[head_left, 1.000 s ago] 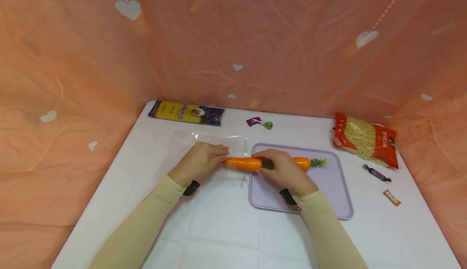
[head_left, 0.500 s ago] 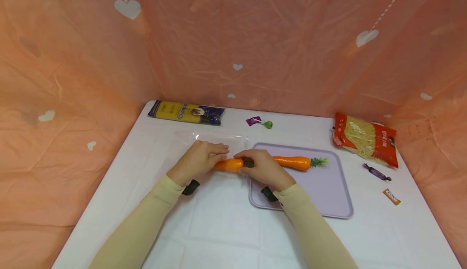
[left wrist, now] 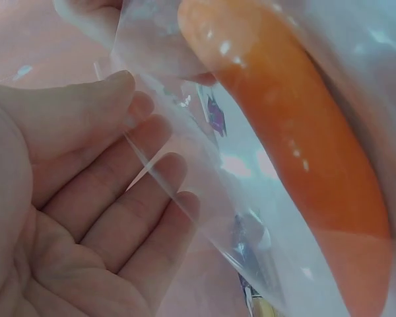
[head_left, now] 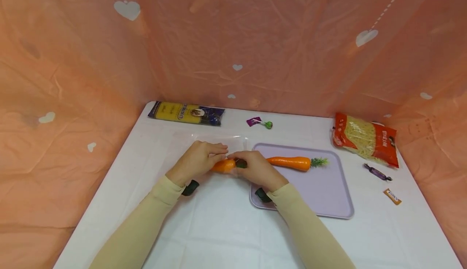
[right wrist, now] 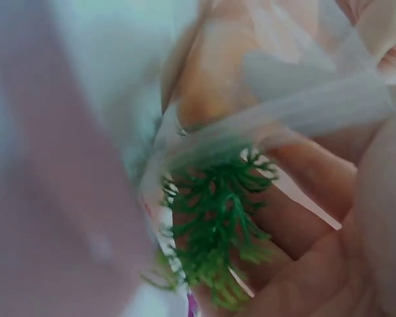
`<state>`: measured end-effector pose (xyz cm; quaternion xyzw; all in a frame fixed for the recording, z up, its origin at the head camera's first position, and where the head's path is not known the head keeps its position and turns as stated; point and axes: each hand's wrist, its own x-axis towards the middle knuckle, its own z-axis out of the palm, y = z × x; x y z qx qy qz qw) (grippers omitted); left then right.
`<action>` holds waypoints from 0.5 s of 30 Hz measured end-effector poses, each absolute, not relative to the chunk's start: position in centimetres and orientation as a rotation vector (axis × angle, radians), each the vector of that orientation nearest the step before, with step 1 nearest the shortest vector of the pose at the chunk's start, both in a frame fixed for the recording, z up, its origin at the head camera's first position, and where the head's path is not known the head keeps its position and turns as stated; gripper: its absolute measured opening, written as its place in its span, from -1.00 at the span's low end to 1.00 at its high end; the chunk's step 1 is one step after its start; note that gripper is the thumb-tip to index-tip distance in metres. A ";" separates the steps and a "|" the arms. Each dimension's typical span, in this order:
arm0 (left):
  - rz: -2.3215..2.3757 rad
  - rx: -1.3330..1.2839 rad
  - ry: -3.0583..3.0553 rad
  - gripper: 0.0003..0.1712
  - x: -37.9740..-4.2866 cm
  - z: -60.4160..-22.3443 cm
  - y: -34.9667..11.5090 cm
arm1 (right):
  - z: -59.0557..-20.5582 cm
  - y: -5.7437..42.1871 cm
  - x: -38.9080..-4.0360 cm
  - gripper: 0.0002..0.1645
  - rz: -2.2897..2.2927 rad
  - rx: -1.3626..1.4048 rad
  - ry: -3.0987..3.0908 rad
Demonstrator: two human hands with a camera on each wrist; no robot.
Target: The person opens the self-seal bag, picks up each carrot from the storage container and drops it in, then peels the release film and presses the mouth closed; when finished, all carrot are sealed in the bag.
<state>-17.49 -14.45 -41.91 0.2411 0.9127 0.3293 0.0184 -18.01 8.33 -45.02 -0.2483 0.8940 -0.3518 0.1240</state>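
A clear plastic bag lies under both hands on the white table. My left hand pinches the bag's edge between thumb and forefinger, its other fingers lying behind the film. Inside the bag is an orange carrot, seen through the film in the left wrist view. My right hand holds this carrot at its leafy end, right at the bag's mouth. The green leaves stick out against the right fingers. Just right of that hand, a second carrot rests on the lilac tray.
Along the back lie a yellow and blue packet, a small purple wrapper and a green lollipop. Toward the right are a red pasta bag, a purple wrapped candy and an orange wrapped candy. Peach curtains surround the table.
My right hand has moved left with the carrot, sliding it deeper into the bag under my left hand. More of the second carrot now shows. The left hand has stayed nearly still.
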 end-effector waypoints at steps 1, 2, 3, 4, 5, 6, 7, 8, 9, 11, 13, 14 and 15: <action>1.014 0.747 2.836 -0.71 -17.5 -41.9 -14.4 | -44.9 8.7 -17.9 -0.50 -1.040 -0.704 2.600; 1.007 0.743 2.839 -0.71 -17.5 -42.0 -14.4 | -44.7 9.1 -17.8 -0.49 -1.050 -0.682 2.602; 1.002 0.740 2.839 -0.71 -17.5 -42.0 -14.3 | -44.5 9.5 -17.6 -0.49 -1.063 -0.654 2.604; 0.994 0.736 2.840 -0.71 -17.5 -42.0 -14.3 | -44.2 10.1 -17.5 -0.49 -1.076 -0.628 2.608; 0.990 0.732 2.841 -0.71 -17.5 -42.0 -14.2 | -44.0 10.7 -17.3 -0.50 -1.086 -0.604 2.617; 0.990 0.725 2.840 -0.71 -17.4 -42.0 -14.2 | -43.9 11.4 -17.2 -0.50 -1.101 -0.585 2.626; 0.991 0.719 2.840 -0.71 -17.4 -42.0 -14.1 | -43.7 12.1 -17.1 -0.51 -1.109 -0.556 2.641; 0.992 0.717 2.839 -0.71 -17.4 -42.0 -14.1 | -43.5 12.9 -16.9 -0.52 -1.104 -0.537 2.666; 0.993 0.711 2.837 -0.71 -17.3 -42.0 -14.1 | -43.3 13.7 -16.8 -0.52 -1.107 -0.519 2.687; 0.996 0.716 2.838 -0.71 -17.3 -42.1 -14.0 | -43.0 15.5 -16.5 -0.52 -1.099 -0.483 2.739; 0.992 0.718 2.843 -0.71 -17.3 -42.1 -13.9 | -42.7 17.4 -16.3 -0.50 -1.099 -0.426 2.766; 0.988 0.725 2.846 -0.71 -17.3 -42.2 -13.9 | -42.6 18.3 -16.3 -0.49 -1.088 -0.404 2.784; 0.983 0.728 2.848 -0.70 -17.3 -42.2 -13.9 | -42.5 19.2 -16.3 -0.48 -1.081 -0.375 2.795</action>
